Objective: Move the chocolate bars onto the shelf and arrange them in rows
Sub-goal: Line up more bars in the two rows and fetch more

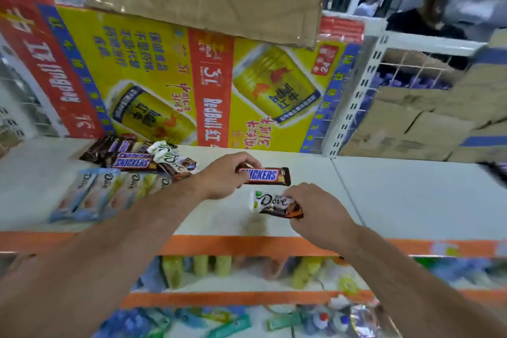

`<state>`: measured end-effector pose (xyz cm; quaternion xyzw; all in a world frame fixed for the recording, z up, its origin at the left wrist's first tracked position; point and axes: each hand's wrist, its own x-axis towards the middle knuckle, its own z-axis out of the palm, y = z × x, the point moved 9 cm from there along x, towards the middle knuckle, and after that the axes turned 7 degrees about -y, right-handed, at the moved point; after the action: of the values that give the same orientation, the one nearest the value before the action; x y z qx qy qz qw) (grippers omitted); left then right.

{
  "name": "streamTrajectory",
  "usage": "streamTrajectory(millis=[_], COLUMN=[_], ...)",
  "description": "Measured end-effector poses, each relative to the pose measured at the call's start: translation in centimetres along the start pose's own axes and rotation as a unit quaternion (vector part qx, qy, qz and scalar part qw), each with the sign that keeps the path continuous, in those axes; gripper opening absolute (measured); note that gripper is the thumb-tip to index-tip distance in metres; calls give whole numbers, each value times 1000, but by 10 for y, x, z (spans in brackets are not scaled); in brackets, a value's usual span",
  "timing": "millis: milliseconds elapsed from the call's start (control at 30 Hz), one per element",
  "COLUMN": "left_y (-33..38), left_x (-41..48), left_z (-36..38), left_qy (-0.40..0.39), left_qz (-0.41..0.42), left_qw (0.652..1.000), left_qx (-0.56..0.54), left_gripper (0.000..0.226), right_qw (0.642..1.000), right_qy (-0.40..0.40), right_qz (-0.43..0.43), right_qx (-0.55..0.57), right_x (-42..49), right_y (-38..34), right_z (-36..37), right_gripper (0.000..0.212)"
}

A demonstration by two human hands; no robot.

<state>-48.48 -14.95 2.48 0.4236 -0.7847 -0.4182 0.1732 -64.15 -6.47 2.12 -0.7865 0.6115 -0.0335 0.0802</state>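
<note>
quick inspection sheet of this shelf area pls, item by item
surface: white shelf, orange front edge
job's things: Snickers bar and Dove bar mid-shelf, both in hand; Dove row at left; mixed pile behind the row
clutter: nothing seen
grippers: left hand grips the Snickers bar; right hand pinches the Dove bar
cables: nothing seen
surroundings: Red Bull box at back; cardboard boxes at right; stocked lower shelves, blurred

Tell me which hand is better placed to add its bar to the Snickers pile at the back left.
Left. The left hand grips a Snickers bar and is nearer the Snickers pile; the right hand holds a Dove bar, farther right.
</note>
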Motion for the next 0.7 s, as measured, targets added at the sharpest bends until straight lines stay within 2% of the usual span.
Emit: streamTrajectory(millis=[167, 333, 700], left_y=[80, 145, 238], left_x=[36, 74, 177], left_z=[94, 170, 298], left_qy=[-16, -16, -95], left_qz=[33, 65, 119], left_qw=[999, 998, 988], left_qx=[34, 18, -16], left_gripper=[41, 42, 40], right_qw=[999, 995, 978], right_qy=[-12, -5, 21], right_qz=[37, 93, 205], right_qx=[-29, -45, -42], right_x=[-80, -151, -242], right_y=[91, 174, 327], right_z=[-16, -34, -45], right_gripper=[50, 46, 46])
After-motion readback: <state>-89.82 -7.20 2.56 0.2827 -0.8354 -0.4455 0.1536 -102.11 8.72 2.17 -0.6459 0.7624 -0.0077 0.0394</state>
